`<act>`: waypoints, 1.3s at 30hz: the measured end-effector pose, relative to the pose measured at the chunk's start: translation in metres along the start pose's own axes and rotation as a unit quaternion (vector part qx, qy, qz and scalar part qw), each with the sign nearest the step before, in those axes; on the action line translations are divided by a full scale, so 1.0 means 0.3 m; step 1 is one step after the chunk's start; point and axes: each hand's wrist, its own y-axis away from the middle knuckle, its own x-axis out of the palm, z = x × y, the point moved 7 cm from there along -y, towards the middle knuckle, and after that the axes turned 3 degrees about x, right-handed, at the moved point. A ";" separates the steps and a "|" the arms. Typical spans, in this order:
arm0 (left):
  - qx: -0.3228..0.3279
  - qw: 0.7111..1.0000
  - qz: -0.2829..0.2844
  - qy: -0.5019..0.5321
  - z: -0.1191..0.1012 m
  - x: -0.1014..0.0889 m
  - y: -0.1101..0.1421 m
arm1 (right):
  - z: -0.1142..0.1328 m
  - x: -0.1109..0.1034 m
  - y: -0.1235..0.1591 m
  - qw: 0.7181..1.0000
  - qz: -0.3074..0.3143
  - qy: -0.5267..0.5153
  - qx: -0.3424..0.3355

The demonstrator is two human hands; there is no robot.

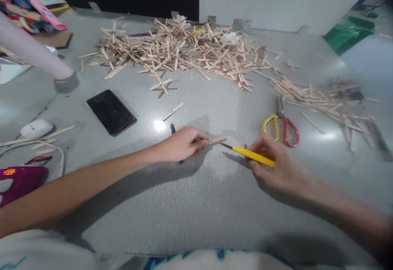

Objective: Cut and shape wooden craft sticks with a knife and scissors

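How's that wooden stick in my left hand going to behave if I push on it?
The wooden stick looks thin and flat, so it's probably light and fairly stiff. Being so slim, it might snap under force. With only one end in your left hand, its free end could twist when pushed.

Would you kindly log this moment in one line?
left hand: holds wooden stick | right hand: holds yellow-handled tool | scissors: on table
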 end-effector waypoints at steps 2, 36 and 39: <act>0.013 1.000 0.015 -0.003 -0.006 0.000 -0.004 | 0.033 0.003 0.004 0.991 -0.009 0.120 -0.061; 0.091 0.992 0.001 -0.086 -0.042 0.011 -0.006 | 0.130 0.115 -0.024 0.826 0.000 0.529 -0.194; 0.090 0.990 0.016 -0.108 -0.047 0.016 -0.004 | 0.155 0.110 -0.030 0.832 0.018 0.522 -0.186</act>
